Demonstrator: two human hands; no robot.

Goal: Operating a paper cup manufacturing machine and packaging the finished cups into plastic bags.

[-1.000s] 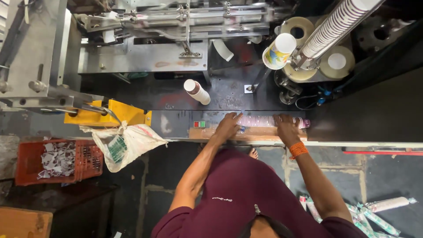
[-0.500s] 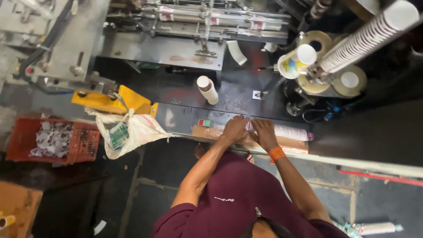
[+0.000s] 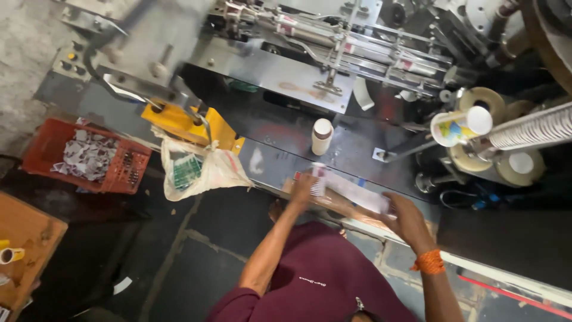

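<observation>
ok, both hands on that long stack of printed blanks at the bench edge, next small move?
Probably lift it level and clear of the bench. The left hand and right hand each hold one end of the stack of printed blanks, which lies slanted along the bench edge; an uneven lift could spill it.

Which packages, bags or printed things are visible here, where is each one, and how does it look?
Stack of printed paper blanks: held flat between left hand and right hand, white with pink edges.
Sack: hangs under the yellow part, whitish with a green patch.
Red crate: on the floor at left, full of paper scraps.
Small bottle: upright on the dark machine bed, pale with a white cap.
Printed cup: on its side at right, multicoloured.
</observation>
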